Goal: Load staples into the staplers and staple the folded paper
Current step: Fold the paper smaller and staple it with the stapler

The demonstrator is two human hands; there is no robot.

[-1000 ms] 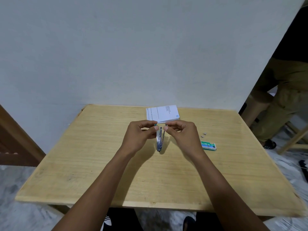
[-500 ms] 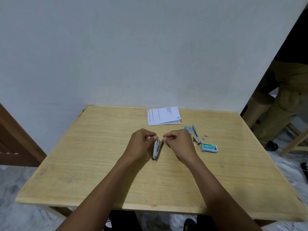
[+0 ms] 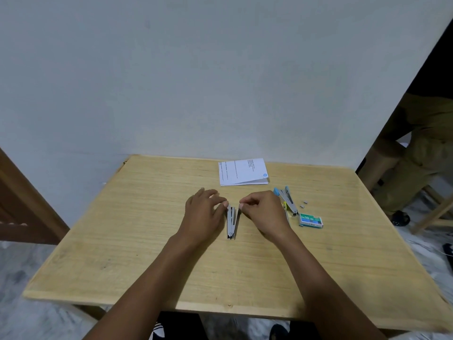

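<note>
The silver stapler (image 3: 231, 223) lay at the centre of the frame on the worktop (image 3: 147, 229), hinged open into a narrow V with its pivot toward the lower edge. The left hand (image 3: 202, 213) rested loosely straightened fingers (image 3: 221, 202) against the left arm. The right hand (image 3: 261, 212) pinched the tip of the right arm between thumb and forefinger (whether a staple strip sat there too was too small to tell). Doing this well probably meant pinning the left arm flat and keeping the V open. The staple box (image 3: 310, 220) lay at right, the folded paper (image 3: 242, 171) above.
</note>
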